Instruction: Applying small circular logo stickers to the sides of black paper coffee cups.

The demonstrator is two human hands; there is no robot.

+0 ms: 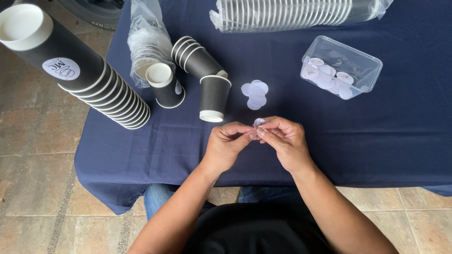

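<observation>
Here, a small round sticker (259, 123) is pinched between the fingertips of the left hand (227, 143) and right hand (284, 140), just above the near edge of the navy-clothed table (400, 141); peeling off its backing looks like the step in hand. Just beyond lie loose white discs (254, 94), an upturned black paper cup (213, 99), and, far right, a clear tub of stickers (340, 67). Pressing it on calls for a cup within reach.

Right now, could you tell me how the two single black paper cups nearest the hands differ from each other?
The upright cup stands on its base with its white inside showing, while the upturned cup rests mouth down with its base on top. The upright cup shows a round label on its side; the upturned cup shows none. Both are black with white rims, on the dark blue tablecloth.
</observation>
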